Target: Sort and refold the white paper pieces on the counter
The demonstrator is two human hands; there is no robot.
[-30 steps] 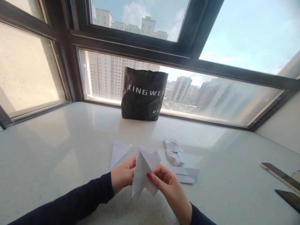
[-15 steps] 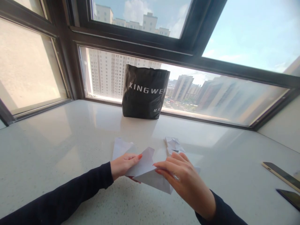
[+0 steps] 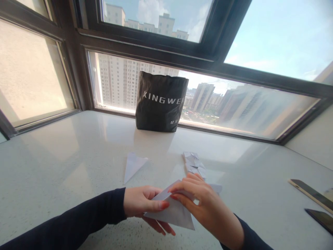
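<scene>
Dark-framed windows (image 3: 151, 45) along the far side, pale high-rises (image 3: 116, 81) outside, speckled white counter (image 3: 78, 163) reflecting daylight, white wall (image 3: 317, 139) at right

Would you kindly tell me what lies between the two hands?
In the head view, folded paper spans from the left hand to the right hand, held by both.

A high-floor room, probably in a home, is suggested by the pale speckled window ledge (image 3: 67, 170), which is bordered by dark-framed windows (image 3: 145, 45); through them, many-windowed tower blocks (image 3: 117, 81) and ground (image 3: 211, 112) far below are seen
</scene>
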